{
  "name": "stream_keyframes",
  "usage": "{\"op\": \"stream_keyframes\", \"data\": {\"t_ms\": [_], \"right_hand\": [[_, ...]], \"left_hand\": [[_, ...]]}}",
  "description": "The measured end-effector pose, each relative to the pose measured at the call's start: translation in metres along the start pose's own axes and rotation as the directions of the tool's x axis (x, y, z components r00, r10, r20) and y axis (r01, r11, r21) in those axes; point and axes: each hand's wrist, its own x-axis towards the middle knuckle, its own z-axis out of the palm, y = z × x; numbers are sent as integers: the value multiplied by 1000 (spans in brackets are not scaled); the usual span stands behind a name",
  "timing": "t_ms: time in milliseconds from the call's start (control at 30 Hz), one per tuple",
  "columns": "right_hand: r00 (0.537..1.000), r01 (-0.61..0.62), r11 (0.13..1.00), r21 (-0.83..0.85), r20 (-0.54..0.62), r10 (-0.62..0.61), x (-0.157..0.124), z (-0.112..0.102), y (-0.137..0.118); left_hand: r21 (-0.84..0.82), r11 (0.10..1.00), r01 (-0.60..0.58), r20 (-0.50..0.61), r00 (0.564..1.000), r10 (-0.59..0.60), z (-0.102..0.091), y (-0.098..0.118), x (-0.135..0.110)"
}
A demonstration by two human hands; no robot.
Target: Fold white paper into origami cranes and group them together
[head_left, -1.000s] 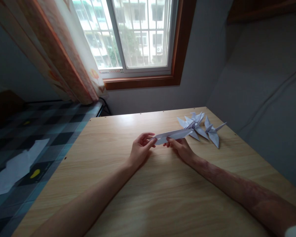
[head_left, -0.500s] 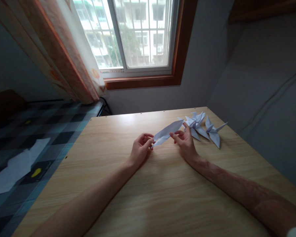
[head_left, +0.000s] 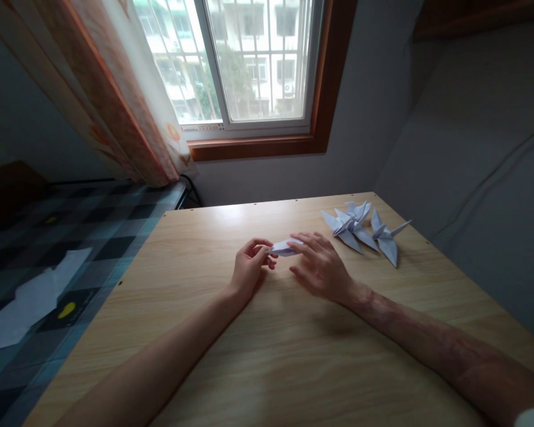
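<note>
A narrow folded white paper piece (head_left: 282, 247) lies low over the middle of the wooden table (head_left: 231, 356). My left hand (head_left: 249, 268) pinches its left end with curled fingers. My right hand (head_left: 317, 268) lies over the paper's right part, fingers stretched out and spread, hiding most of it. Only a short stretch of paper shows between the two hands.
Several finished white paper cranes (head_left: 365, 230) sit at the table's far right. A bed with a dark checked cover (head_left: 66, 237) and loose white sheets (head_left: 22, 302) lies to the left. A window (head_left: 244, 65) and curtain (head_left: 115, 95) are behind; a grey wall is on the right.
The paper, held raised and slanted half a second ago, has come down toward the table. My right hand has let go of its far end and moved left over it, fingers flattened.
</note>
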Motion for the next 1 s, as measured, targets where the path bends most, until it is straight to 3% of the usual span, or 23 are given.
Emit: {"op": "stream_keyframes", "data": {"t_ms": [100,300,500,600,800,1000], "right_hand": [[998,26,1000,-11,52,-26,0,1,0],[999,-30,999,-40,12,30,-2,1,10],[999,-45,995,85,15,44,-3,2,14],[990,-140,971,196,-4,144,-5,3,12],[925,-368,820,438,78,373,-5,2,2],[860,-472,562,679,216,462,1,5,1]], "left_hand": [[-26,999,42,-7,999,-42,-2,0,2],[-20,997,74,75,995,-72,-4,1,2],[-54,997,48,102,994,-42,-6,-7,-1],[-78,997,-13,72,997,18,-8,-9,0],[35,987,-154,184,972,145,-7,0,-4],[5,993,-118,289,951,112,-1,-5,-6]]}}
